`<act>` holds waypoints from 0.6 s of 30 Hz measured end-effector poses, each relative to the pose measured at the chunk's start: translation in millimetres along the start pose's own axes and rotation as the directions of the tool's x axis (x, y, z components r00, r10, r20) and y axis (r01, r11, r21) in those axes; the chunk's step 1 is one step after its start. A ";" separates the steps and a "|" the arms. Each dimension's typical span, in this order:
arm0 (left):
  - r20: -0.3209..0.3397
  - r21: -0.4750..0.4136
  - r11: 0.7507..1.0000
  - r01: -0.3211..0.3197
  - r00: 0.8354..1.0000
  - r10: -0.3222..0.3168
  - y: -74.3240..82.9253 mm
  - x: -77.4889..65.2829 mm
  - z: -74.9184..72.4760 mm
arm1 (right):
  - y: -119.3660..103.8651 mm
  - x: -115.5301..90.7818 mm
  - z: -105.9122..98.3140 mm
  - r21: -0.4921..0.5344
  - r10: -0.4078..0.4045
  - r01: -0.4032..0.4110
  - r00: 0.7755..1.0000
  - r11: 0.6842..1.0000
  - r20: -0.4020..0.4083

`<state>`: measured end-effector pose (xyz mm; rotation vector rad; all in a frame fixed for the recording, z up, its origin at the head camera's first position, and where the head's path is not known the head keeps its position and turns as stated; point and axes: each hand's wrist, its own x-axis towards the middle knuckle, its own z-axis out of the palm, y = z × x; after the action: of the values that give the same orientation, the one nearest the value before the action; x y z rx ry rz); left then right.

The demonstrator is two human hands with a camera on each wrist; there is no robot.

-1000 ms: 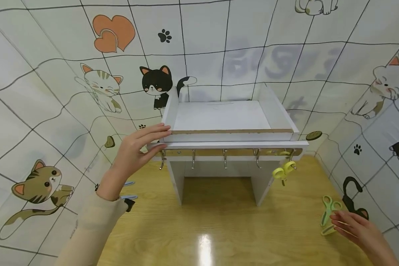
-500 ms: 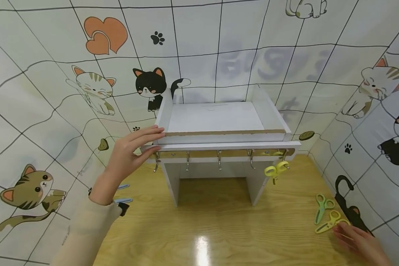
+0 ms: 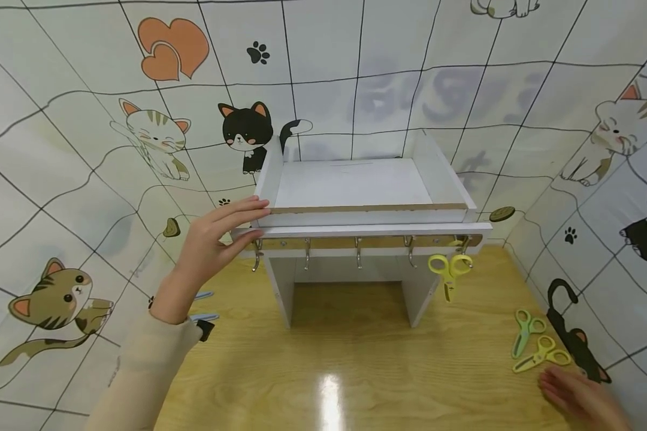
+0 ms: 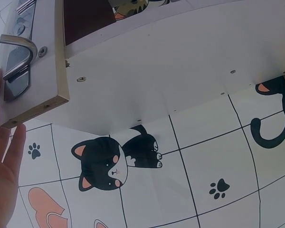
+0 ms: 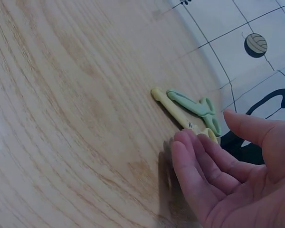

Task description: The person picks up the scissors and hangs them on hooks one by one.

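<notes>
My left hand (image 3: 210, 239) grips the left end of a white wooden shelf (image 3: 356, 230), its fingers over the top and the thumb at the front edge. In the left wrist view, fingers lie around the board's end beside a metal hook (image 4: 20, 43). Yellow scissors (image 3: 450, 278) hang by a handle from the rightmost hook of the row. At the lower right, my right hand (image 3: 582, 395) holds nothing, its fingers loosely bent. Close to its fingertips lie another pair of yellow scissors (image 3: 541, 357) and, behind those, green scissors (image 3: 524, 332).
The shelf stands on a wood-grain table (image 3: 410, 383). Blue scissors-like pieces (image 3: 203, 317) lie at left, partly hidden by the left wrist. A white cloth wall (image 3: 388, 54) printed with cats and a grid encloses the back and sides.
My right hand, over the lying yellow scissors a second ago, is now just below their handles, leaving them uncovered. The hanging scissors have swung to face front. My left hand keeps its grip.
</notes>
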<state>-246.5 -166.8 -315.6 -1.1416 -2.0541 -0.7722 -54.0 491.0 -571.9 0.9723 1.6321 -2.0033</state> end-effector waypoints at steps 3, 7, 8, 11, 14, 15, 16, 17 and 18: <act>-0.010 -0.003 1.000 -0.001 1.000 0.001 -0.2 1.6 -0.2 | -2.5 6.7 -0.9 -0.005 0.002 -0.002 0.999 1.000 0.041; -0.012 -0.017 1.000 0.002 1.000 -0.002 -0.7 3.7 1.4 | -7.4 13.4 0.3 -0.060 0.006 -0.007 1.000 0.998 -0.004; -0.014 -0.020 1.000 -0.001 1.000 0.001 -0.7 4.2 2.0 | -8.5 14.8 0.7 -0.075 0.003 -0.005 1.000 0.997 -0.019; -0.016 -0.024 1.000 -0.003 1.000 0.003 -1.1 4.5 3.3 | -10.8 17.8 4.5 -0.131 0.003 -0.017 0.995 0.991 -0.104; -0.002 -0.023 1.000 0.006 1.000 -0.006 -1.5 4.0 3.3 | -11.3 20.4 6.9 -0.183 -0.014 -0.009 0.992 0.983 -0.128; 0.002 -0.023 1.000 0.011 1.000 -0.011 -1.9 3.7 3.3 | -11.4 21.0 8.2 -0.202 -0.017 -0.014 0.989 0.979 -0.148; 0.007 -0.024 1.000 0.016 1.000 -0.016 -2.1 3.4 3.2 | -11.5 21.8 8.6 -0.232 -0.027 -0.007 0.989 0.973 -0.143; 0.009 -0.026 0.999 0.021 1.000 -0.021 -2.3 3.1 3.3 | -11.9 22.5 9.3 -0.263 -0.035 -0.005 0.988 0.965 -0.149; 0.011 -0.019 1.000 0.020 1.000 -0.020 -2.5 2.9 3.4 | -12.4 23.3 9.8 -0.312 -0.048 0.000 0.988 0.950 -0.146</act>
<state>-250.8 -163.9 -315.8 -1.1395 -2.0737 -0.7993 -81.1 487.9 -579.0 1.0065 1.9762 -1.6493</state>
